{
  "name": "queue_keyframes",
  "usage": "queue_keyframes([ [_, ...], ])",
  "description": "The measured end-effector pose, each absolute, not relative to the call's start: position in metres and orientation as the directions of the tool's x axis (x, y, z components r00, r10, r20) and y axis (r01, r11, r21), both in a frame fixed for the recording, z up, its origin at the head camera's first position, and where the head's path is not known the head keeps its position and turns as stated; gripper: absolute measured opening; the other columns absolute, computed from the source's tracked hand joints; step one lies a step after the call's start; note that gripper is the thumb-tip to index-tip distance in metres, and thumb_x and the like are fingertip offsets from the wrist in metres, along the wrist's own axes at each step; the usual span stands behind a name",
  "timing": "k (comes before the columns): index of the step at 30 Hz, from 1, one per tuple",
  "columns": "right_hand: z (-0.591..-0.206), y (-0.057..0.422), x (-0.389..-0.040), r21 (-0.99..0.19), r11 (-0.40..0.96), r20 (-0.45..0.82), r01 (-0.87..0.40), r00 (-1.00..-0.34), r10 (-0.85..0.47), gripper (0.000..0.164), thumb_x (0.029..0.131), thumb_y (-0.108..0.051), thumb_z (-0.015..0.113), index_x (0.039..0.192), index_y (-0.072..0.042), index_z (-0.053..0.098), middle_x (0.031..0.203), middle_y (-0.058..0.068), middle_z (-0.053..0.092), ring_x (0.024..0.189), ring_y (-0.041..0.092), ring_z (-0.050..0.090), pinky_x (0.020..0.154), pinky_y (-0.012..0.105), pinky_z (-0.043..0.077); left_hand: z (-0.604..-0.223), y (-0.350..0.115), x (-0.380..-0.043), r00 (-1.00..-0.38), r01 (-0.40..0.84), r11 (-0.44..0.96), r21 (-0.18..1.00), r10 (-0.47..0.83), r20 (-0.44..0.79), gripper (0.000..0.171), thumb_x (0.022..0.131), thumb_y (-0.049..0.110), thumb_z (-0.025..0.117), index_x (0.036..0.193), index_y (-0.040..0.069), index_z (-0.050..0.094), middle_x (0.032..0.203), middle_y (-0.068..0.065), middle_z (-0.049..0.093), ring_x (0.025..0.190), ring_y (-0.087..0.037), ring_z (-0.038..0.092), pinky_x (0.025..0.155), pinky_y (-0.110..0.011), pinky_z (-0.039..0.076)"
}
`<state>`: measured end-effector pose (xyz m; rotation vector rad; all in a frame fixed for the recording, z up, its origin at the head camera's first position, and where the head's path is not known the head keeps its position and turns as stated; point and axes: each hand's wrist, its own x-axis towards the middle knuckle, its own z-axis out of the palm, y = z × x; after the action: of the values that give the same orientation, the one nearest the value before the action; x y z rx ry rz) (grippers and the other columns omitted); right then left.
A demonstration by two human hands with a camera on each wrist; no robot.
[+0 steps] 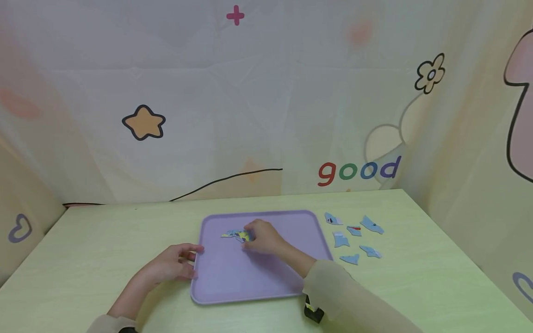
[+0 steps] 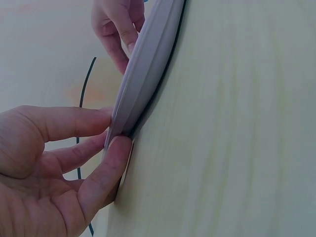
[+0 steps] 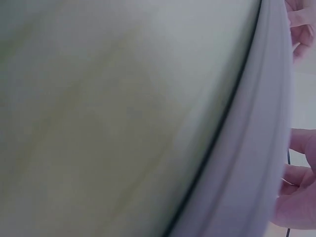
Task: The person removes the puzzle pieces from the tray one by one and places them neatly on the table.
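Note:
A lilac tray lies on the table. Several joined puzzle pieces, blue and yellow, lie on its far left part. My right hand reaches over the tray and grips the right end of these pieces between thumb and fingers, which partly cover them. At the tray's left side, my left hand touches the rim with forefinger and thumb apart along it. In the left wrist view the fingertips meet the tray's edge. The right wrist view shows mainly the tray's underside, and the pieces are hidden there.
Several loose blue puzzle pieces lie on the table right of the tray, one with a red stripe. A printed curtain hangs behind the pale wooden table and along its sides.

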<state>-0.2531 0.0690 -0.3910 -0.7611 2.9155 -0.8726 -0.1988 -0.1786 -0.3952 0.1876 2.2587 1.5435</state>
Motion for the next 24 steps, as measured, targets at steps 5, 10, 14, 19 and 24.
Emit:
queue_keyframes([
  [5,-0.3926,0.0656,-0.2542,-0.486,0.741,0.142,-0.463,-0.879,-0.455,0.044,0.070,-0.012,0.075,0.107,0.008,0.062,0.104,0.019,0.061,0.099,0.031,0.057,0.089,0.039,0.044,-0.3951,-0.1781,-0.1988,-0.912,-0.107,0.384,0.917,0.328,-0.245,0.061,0.070,-0.011,0.065,0.126,-0.008,0.044,0.103,-0.017,0.048,0.080,-0.020,0.053,0.074,-0.034,0.054],
  [10,-0.3931,0.0643,-0.2552,-0.473,0.761,0.144,-0.444,-0.891,-0.430,0.039,0.068,-0.011,0.077,0.100,0.007,0.065,0.097,0.016,0.063,0.090,0.026,0.056,0.085,0.035,0.045,-0.3940,-0.1774,-0.1984,-0.915,-0.108,0.389,0.915,0.322,-0.245,0.061,0.070,-0.011,0.066,0.126,-0.008,0.044,0.102,-0.017,0.048,0.080,-0.020,0.053,0.073,-0.034,0.054],
  [14,-0.3933,0.0644,-0.2559,-0.461,0.766,0.153,-0.449,-0.890,-0.429,0.034,0.067,-0.011,0.077,0.094,0.006,0.067,0.092,0.013,0.066,0.083,0.021,0.054,0.080,0.032,0.044,-0.3934,-0.1770,-0.1984,-0.917,-0.114,0.390,0.914,0.312,-0.248,0.061,0.069,-0.012,0.066,0.126,-0.007,0.045,0.101,-0.016,0.048,0.080,-0.020,0.052,0.072,-0.033,0.053],
  [19,-0.3929,0.0646,-0.2558,-0.443,0.764,0.171,-0.470,-0.880,-0.442,0.027,0.067,-0.011,0.077,0.087,0.005,0.068,0.085,0.012,0.066,0.076,0.019,0.052,0.075,0.031,0.044,-0.3935,-0.1776,-0.1986,-0.914,-0.110,0.382,0.918,0.324,-0.245,0.060,0.069,-0.012,0.065,0.126,-0.009,0.044,0.101,-0.017,0.047,0.080,-0.020,0.052,0.073,-0.033,0.053],
  [24,-0.3927,0.0643,-0.2545,-0.406,0.783,0.164,-0.471,-0.881,-0.444,0.023,0.069,-0.013,0.076,0.085,0.003,0.069,0.081,0.009,0.065,0.075,0.018,0.052,0.075,0.030,0.044,-0.3944,-0.1785,-0.1988,-0.911,-0.110,0.378,0.919,0.331,-0.246,0.060,0.070,-0.012,0.065,0.126,-0.009,0.044,0.101,-0.017,0.047,0.080,-0.019,0.052,0.073,-0.032,0.053],
])
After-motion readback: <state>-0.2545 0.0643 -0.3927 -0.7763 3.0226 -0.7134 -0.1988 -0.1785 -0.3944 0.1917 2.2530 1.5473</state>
